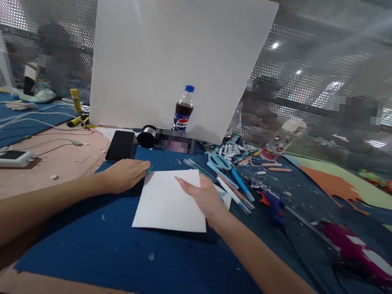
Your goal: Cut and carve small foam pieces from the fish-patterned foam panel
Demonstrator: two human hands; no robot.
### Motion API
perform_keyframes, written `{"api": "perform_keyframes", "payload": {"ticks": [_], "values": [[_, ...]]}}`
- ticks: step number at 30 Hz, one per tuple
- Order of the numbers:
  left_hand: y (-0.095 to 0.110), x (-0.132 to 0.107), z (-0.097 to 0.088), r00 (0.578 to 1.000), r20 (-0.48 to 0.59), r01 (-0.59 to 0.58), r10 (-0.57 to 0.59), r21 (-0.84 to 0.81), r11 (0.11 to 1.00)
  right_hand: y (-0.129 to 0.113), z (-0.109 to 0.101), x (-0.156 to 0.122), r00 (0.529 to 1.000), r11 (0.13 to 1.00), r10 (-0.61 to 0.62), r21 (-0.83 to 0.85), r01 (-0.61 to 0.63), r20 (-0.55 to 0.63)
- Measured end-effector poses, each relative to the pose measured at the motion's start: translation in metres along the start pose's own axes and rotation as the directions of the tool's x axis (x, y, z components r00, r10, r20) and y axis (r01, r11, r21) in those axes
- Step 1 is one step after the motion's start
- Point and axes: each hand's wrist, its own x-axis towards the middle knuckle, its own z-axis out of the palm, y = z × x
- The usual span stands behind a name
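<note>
A white square of paper or thin card (167, 204) is over the blue mat (98, 255), in the middle of the view. My right hand (208, 198) grips its right side, thumb on top and the other fingers hidden beneath. By the upper left corner of the paper, my left hand (127, 176) has its fingers bent and pressed together. A bit of teal shows at its fingertips, too small to name. Just beyond that hand lies a black phone (120, 146).
Behind stand a cola bottle (184, 113) and a white board (181, 51). On the right are blue scissors (219, 161), several pens (235, 192), a blue glue gun (274, 208), a magenta device (360, 252), paper scraps and a tilted cup (281, 140). Cables (19, 120) lie left.
</note>
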Motion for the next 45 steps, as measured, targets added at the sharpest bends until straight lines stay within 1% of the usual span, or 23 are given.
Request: {"api": "perform_keyframes", "payload": {"ticks": [6,10,16,17,19,21,22,23,24,28,31,36,40,45], "values": [[-0.0011,-0.0003,0.0006,0.998,-0.053,-0.033,0.028,-0.089,0.995,0.0024,-0.0030,0.0009,0.999,1.000,-0.028,-0.007,0.028,0.015],[-0.0019,-0.0004,0.0027,0.996,-0.079,-0.041,0.034,-0.099,0.994,0.0027,-0.0023,0.0014,0.999,0.999,-0.043,-0.005,0.043,0.016],[0.0046,-0.0015,0.0015,0.992,-0.104,-0.089,0.076,-0.122,0.989,0.0008,-0.0002,0.0004,0.999,0.999,-0.032,-0.021,0.032,0.007],[0.0048,-0.0015,0.0014,0.991,-0.117,-0.074,0.059,-0.132,0.988,0.0004,0.0000,0.0004,1.000,1.000,-0.023,-0.015,0.024,0.007],[0.0031,-0.0010,0.0019,0.984,-0.172,0.009,-0.036,-0.154,0.988,0.0001,0.0003,0.0008,1.000,1.000,-0.012,-0.002,0.012,0.005],[-0.0002,-0.0002,0.0026,0.962,-0.226,0.113,-0.152,-0.177,0.978,0.0004,-0.0001,0.0017,1.000,1.000,-0.008,-0.008,0.008,-0.006],[-0.0016,0.0002,0.0028,0.954,-0.233,0.145,-0.187,-0.186,0.972,0.0008,-0.0004,0.0022,1.000,1.000,-0.010,-0.021,0.010,-0.015],[-0.0025,0.0005,0.0028,0.953,-0.227,0.159,-0.200,-0.189,0.969,0.0013,-0.0008,0.0027,1.000,0.999,-0.013,-0.036,0.012,-0.022],[-0.0026,0.0007,0.0026,0.959,-0.209,0.153,-0.190,-0.183,0.971,0.0019,-0.0012,0.0030,1.000,0.999,-0.016,-0.048,0.014,-0.026],[0.0021,0.0006,0.0014,0.990,-0.114,0.069,-0.077,-0.079,0.995,0.0035,-0.0025,0.0041,1.000,0.998,-0.011,-0.069,0.009,-0.027],[0.0044,0.0010,0.0015,0.997,-0.065,0.051,-0.051,-0.001,0.999,0.0038,-0.0032,0.0047,1.000,0.997,-0.015,-0.077,0.014,-0.017],[0.0012,0.0036,0.0032,1.000,-0.003,0.016,-0.016,0.076,0.997,0.0011,-0.0030,0.0032,0.998,0.995,-0.055,-0.078,0.055,0.002],[0.0008,0.0053,0.0036,0.999,0.004,-0.038,0.038,0.079,0.996,-0.0015,-0.0016,0.0009,0.995,0.992,-0.098,-0.071,0.099,0.016],[0.0018,0.0047,0.0034,0.998,-0.058,-0.035,0.036,0.016,0.999,-0.0013,-0.0013,0.0006,0.993,0.993,-0.111,-0.036,0.112,0.032]]}}
